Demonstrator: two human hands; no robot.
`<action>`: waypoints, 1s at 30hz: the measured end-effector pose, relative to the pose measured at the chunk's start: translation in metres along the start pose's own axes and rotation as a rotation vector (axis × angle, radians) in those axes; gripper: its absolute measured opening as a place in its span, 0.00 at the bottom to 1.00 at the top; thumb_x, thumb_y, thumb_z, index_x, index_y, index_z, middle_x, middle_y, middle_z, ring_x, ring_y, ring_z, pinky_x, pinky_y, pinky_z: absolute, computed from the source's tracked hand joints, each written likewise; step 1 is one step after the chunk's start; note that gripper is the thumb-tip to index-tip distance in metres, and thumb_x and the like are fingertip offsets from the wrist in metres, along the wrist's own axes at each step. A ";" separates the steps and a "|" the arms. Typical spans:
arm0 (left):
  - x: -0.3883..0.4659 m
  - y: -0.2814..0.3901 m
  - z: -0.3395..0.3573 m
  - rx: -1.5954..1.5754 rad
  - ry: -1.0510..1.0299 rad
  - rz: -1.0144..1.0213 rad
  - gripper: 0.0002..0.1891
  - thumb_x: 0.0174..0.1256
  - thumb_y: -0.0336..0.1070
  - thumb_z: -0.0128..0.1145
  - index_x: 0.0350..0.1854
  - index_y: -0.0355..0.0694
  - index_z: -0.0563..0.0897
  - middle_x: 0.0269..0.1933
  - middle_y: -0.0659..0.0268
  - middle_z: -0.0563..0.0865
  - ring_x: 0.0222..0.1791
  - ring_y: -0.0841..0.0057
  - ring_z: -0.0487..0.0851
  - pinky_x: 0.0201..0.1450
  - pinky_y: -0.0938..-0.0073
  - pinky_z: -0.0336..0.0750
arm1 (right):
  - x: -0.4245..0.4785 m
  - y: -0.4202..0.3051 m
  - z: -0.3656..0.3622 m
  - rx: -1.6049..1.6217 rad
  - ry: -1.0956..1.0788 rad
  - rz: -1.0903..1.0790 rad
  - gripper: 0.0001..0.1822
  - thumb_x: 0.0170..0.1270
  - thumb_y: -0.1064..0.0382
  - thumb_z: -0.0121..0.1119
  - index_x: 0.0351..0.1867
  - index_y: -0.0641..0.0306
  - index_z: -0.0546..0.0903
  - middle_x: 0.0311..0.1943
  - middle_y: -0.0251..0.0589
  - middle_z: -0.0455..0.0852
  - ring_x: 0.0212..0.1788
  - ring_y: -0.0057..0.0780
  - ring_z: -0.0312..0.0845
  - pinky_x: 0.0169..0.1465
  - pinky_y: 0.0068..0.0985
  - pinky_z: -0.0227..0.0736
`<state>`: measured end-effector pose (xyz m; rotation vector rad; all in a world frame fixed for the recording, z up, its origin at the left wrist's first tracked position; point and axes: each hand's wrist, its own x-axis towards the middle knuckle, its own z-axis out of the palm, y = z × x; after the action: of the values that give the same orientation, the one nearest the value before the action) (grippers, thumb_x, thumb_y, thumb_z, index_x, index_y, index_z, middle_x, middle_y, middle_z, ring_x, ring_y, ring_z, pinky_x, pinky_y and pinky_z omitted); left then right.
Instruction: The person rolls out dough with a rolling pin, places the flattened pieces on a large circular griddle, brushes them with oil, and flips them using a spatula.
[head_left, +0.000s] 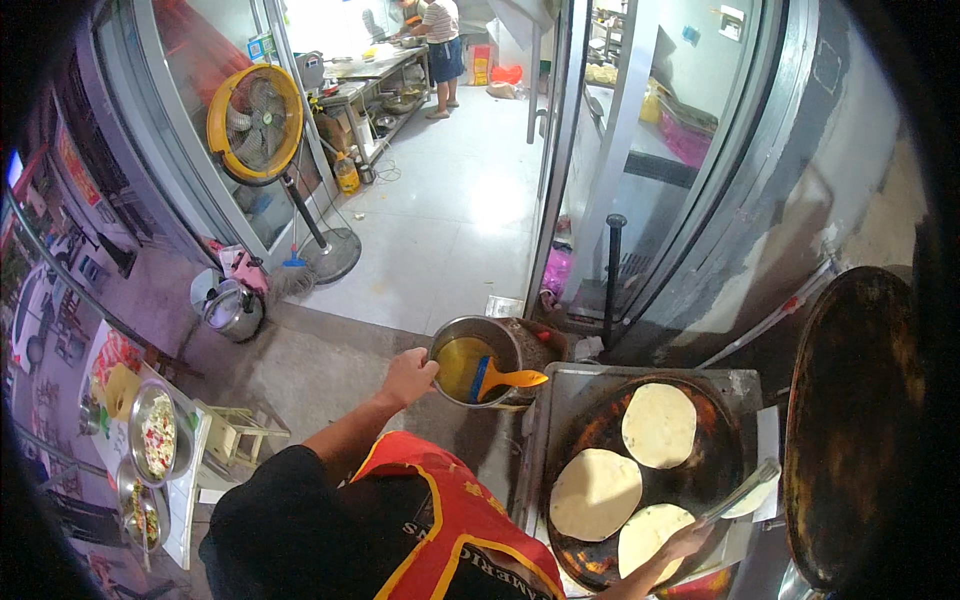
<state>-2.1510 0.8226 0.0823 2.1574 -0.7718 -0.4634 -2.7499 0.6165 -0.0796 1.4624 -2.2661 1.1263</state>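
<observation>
My left hand (411, 377) grips the near-left edge of a round metal pot (475, 322) holding yellow liquid that looks like oil. An orange-handled brush (504, 379) with blue bristles leans in the pot, its handle over the right rim. Over the griddle's lower right, my right hand (684, 538) is closed around a long metal utensil (742, 489), apparently tongs. Several pale round flatbreads lie there: one at the back (660, 425), one at the left (596, 495), and one near the front (651, 534), partly behind my right hand and forearm. Dark scorch marks cover the round griddle (709, 450).
A large blackened round lid (851, 427) stands upright right of the griddle. To the left, a small table (180, 517) bears metal bowls of chopped food (157, 435). A yellow pedestal fan (256, 124) stands by the doorway; a person (442, 45) works at a counter inside.
</observation>
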 end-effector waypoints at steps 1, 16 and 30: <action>-0.003 0.001 0.007 0.054 -0.025 -0.015 0.10 0.53 0.36 0.56 0.28 0.33 0.76 0.31 0.50 0.82 0.35 0.57 0.82 0.38 0.58 0.75 | -0.001 -0.014 -0.026 -0.112 -0.169 0.076 0.22 0.69 0.52 0.51 0.53 0.69 0.78 0.39 0.52 0.86 0.35 0.44 0.84 0.33 0.31 0.78; 0.008 -0.013 0.026 -0.382 -0.258 -0.008 0.08 0.60 0.32 0.51 0.31 0.31 0.78 0.27 0.67 0.79 0.24 0.82 0.77 0.25 0.79 0.75 | -0.111 -0.069 -0.139 0.731 -0.792 0.642 0.18 0.66 0.51 0.55 0.40 0.66 0.79 0.20 0.34 0.76 0.18 0.19 0.69 0.18 0.19 0.61; -0.003 -0.001 0.025 -0.127 -0.114 0.045 0.12 0.58 0.36 0.51 0.24 0.29 0.73 0.22 0.55 0.78 0.22 0.68 0.84 0.23 0.70 0.78 | -0.130 -0.099 -0.099 1.202 -0.755 1.289 0.12 0.70 0.50 0.48 0.35 0.54 0.74 0.19 0.32 0.73 0.14 0.20 0.66 0.13 0.18 0.60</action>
<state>-2.1663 0.8113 0.0657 2.0058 -0.8297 -0.6003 -2.6241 0.7537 -0.0363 0.2493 -3.3382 3.0979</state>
